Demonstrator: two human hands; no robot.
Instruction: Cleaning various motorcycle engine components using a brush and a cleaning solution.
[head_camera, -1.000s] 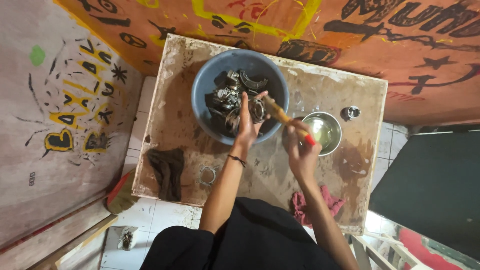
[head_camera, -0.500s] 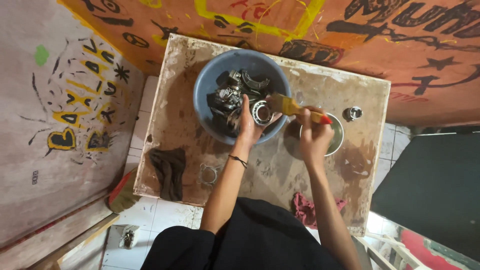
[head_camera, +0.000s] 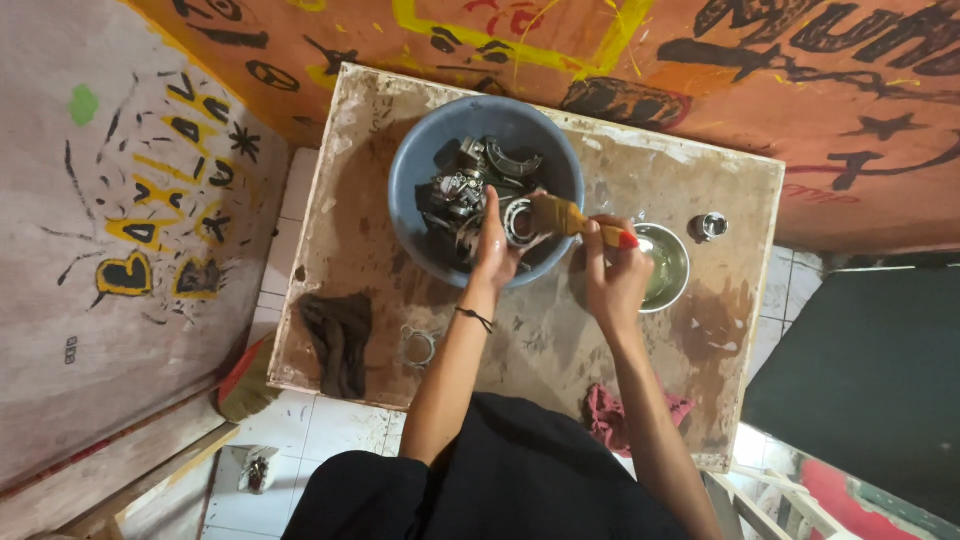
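A blue plastic basin full of greasy metal engine parts stands on a stained wooden table. My left hand reaches over the basin's near rim and holds a round ring-shaped bearing. My right hand grips a paintbrush with a wooden handle and a red end, its bristles against the bearing. Both hands look wet.
A small metal bowl of liquid sits right of the basin, with a small metal cup beyond it. A dark rag and a metal ring lie at the near left, a red rag at the near edge. Painted walls surround the table.
My right hand has lowered the brush from a raised, tilted position down to the bearing in the basin. My left hand has stayed in the basin.
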